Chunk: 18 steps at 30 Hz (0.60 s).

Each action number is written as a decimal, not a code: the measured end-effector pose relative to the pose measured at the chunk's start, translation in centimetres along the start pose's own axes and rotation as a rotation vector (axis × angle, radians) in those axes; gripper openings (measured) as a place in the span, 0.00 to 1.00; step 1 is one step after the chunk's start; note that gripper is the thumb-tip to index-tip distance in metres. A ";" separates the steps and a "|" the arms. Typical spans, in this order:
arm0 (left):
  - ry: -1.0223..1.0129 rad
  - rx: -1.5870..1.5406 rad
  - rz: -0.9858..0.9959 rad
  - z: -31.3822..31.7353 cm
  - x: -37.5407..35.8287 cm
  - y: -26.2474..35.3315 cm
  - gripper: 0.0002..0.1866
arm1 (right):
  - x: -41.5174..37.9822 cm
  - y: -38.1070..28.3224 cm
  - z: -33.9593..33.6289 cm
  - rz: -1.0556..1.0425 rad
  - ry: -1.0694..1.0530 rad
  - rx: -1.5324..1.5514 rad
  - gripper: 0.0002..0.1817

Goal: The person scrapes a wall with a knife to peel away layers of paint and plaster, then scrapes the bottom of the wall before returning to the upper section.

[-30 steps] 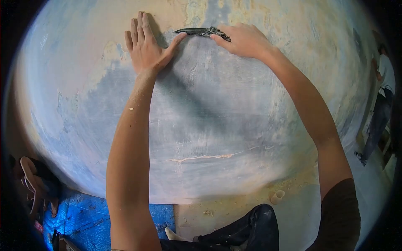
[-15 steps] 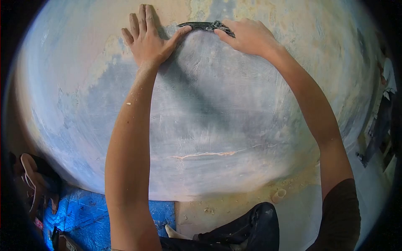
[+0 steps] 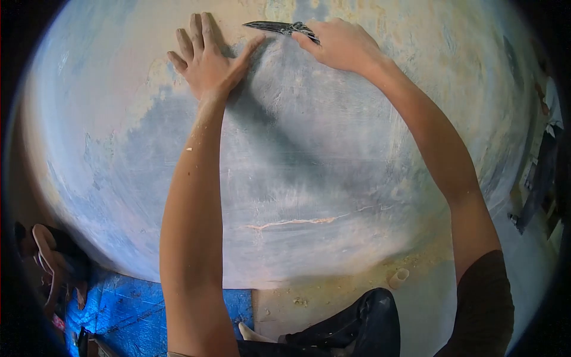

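Observation:
In the head view a large painted surface (image 3: pixel 285 143), mottled blue-grey and cream, fills the middle. My left hand (image 3: pixel 208 68) lies flat on its upper part, fingers spread and dusty. Gripped in my right hand (image 3: pixel 345 44) is a dark folding knife (image 3: pixel 279 27), its blade pointing left. The blade lies just above my left thumb, near the surface; whether its edge touches cannot be made out. Lower down, a pale ragged crack (image 3: pixel 291 223) runs across the paint.
A blue tarp (image 3: pixel 131 315) covers the floor at lower left, where another person (image 3: pixel 53 262) crouches. Crumbs and a small pale cup (image 3: pixel 398 277) lie below the surface. A second person (image 3: pixel 550 119) stands at the far right.
My right hand has moved the knife left and slightly up, so the blade is now apart from my left thumb. My left hand has shifted slightly down.

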<state>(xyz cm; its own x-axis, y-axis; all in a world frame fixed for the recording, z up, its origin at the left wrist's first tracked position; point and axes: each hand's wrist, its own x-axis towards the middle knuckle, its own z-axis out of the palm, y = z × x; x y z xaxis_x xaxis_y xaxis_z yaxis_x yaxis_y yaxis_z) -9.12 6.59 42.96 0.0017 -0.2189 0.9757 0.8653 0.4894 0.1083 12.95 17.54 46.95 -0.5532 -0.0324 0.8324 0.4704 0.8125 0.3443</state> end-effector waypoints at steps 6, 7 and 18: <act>0.004 0.003 0.054 -0.4 -0.4 -0.5 0.66 | -1.2 0.6 0.7 -0.027 0.023 0.000 0.26; 0.001 0.004 0.051 -0.5 -0.4 -0.4 0.66 | -1.6 0.6 0.9 -0.034 0.021 -0.008 0.27; 0.003 -0.005 0.058 -0.7 -0.7 -0.4 0.67 | -3.0 -1.0 0.0 0.025 -0.081 -0.015 0.30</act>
<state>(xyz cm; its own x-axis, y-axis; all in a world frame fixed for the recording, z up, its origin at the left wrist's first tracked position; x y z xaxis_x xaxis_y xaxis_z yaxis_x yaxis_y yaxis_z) -9.12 5.93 42.10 0.0537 -0.1927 0.9798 0.8661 0.4973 0.0503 14.09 16.84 44.11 -0.5944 0.0356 0.8034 0.4951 0.8035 0.3306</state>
